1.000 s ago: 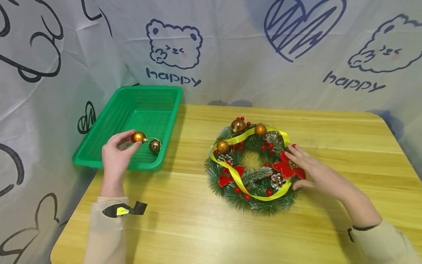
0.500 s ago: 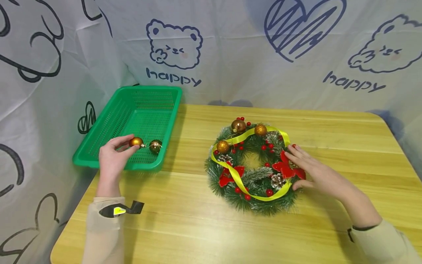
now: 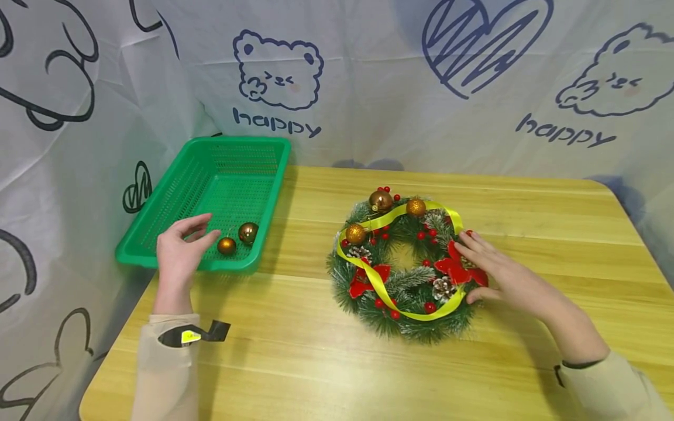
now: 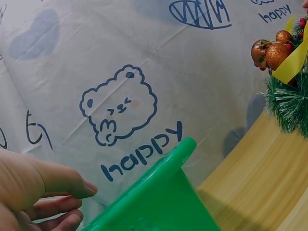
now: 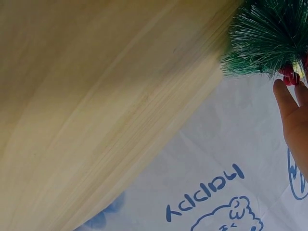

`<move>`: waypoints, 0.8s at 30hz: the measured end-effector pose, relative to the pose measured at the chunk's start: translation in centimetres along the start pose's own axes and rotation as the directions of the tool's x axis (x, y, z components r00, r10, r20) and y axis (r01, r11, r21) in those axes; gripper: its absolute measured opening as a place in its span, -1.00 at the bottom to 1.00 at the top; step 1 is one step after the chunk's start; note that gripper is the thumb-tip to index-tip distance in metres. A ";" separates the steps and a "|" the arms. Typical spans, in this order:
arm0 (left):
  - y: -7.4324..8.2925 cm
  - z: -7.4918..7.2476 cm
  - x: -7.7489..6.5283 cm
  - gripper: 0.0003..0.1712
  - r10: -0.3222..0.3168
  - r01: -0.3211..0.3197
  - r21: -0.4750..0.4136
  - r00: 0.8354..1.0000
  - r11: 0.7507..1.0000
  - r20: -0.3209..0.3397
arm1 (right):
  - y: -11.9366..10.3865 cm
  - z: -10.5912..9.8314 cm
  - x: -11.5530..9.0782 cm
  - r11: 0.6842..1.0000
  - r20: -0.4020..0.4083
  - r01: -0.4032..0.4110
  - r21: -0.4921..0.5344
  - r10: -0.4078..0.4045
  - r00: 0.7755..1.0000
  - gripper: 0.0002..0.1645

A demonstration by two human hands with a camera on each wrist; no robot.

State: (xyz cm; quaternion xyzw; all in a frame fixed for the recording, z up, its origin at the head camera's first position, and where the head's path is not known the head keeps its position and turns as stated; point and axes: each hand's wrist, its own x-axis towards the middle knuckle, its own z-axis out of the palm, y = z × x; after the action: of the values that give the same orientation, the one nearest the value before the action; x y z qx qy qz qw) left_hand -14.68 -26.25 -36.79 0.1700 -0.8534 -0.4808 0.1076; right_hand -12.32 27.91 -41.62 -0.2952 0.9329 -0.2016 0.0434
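Observation:
My left hand (image 3: 184,248) hovers over the near left part of a green plastic basket (image 3: 255,260), thumb and fingers apart with nothing between them. Just right of the thumb, a small orange-gold bauble (image 3: 226,245) lies in the basket beside a larger brown shiny bauble (image 3: 248,233). My right hand (image 3: 508,278) rests on the right edge of a green Christmas wreath (image 3: 411,327), fingers extended over a red poinsettia flower (image 3: 459,268). A yellow ribbon (image 3: 379,286) loops over the wreath, which also bears gold and brown baubles, pinecones and red berries.
The basket and wreath stand apart on a wooden table (image 3: 326,368). White cloth (image 3: 363,105) with drawn bears and hearts hangs behind and along the left. In the left wrist view, the basket's rim (image 4: 144,192) rises close to the fingers.
My left hand has moved slightly left and released the orange-gold bauble, which has dropped into the basket beside the brown one. My right hand and the wreath have stayed put.

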 end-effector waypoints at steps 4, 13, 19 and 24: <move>0.5 0.2 -0.3 -0.50 -0.007 0.007 -0.027 1.000 1.000 -0.015 | -0.1 0.0 0.0 1.000 0.002 0.000 -0.004 0.000 1.000 0.15; 2.6 2.6 -2.0 -0.51 0.184 -0.176 -0.217 0.983 0.960 0.018 | -0.1 -0.1 0.0 1.000 0.015 -0.001 -0.006 0.002 1.000 0.15; 5.7 4.9 -4.0 -0.54 0.337 -0.289 -0.305 0.934 0.908 0.117 | -0.1 -0.1 0.1 1.000 0.011 0.010 -0.009 -0.010 1.000 0.16; 6.7 7.6 -4.8 -0.54 0.396 -0.313 -0.354 0.897 0.881 0.194 | -0.1 -0.1 0.1 1.000 0.004 0.023 -0.013 -0.023 1.000 0.15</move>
State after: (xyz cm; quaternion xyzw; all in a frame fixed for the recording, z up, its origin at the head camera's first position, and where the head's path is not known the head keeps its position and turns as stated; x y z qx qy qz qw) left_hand -14.13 -15.16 -35.08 -0.0743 -0.7891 -0.6002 0.1070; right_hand -12.32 27.83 -41.46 -0.3064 0.9307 -0.1955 0.0410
